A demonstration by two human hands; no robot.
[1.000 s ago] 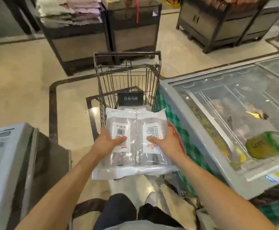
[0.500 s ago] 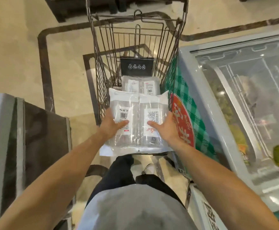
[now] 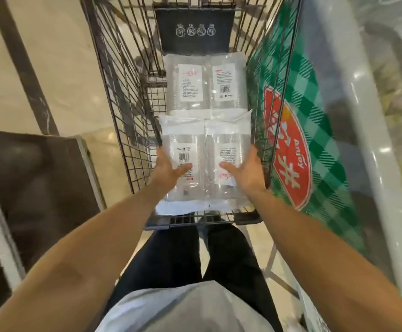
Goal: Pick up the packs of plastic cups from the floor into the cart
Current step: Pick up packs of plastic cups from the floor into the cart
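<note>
Person stands at the near end of the wire cart point(image 3: 128, 111), both arms reaching down into its basket; everything here placed w/ ref to that cart. Near pack of plastic cups point(image 3: 206, 164), clear wrap w/ two white labels, sits inside the cart at the end closest to the person, its near edge just over the cart's dark end bar; can't tell if it rests fully on the basket floor or is partly held up. Left hand point(image 3: 169, 167) is on the pack's left side, fingers spread wide & thumb laid across the barcode label, pressing rather than wrapped round; right hand point(image 3: 245, 172) mirrors it on the right side, palm against the pack's edge, thumb over the other label, fingers loosely splayed; so both hands grip the same pack from its sides, neither closed into a fist. Far pack of plastic cups point(image 3: 206, 85) lies flat in the cart beyond the near one, touching or slightly under its far edge, labels up; no hand on it. Past that, at the cart's far end, a black panel point(image 3: 195, 29) w/ four small white icons. Right of the cart, close against its wire side, a freezer point(image 3: 339, 140) w/ green check pattern & a red oval logo; left of the cart, a dark cabinet point(image 3: 34, 188). Beige floor point(image 3: 63, 68) w/ dark inlay lines shows left of the cart; person's dark trousers & grey shirt visible below the cart's near end.
</note>
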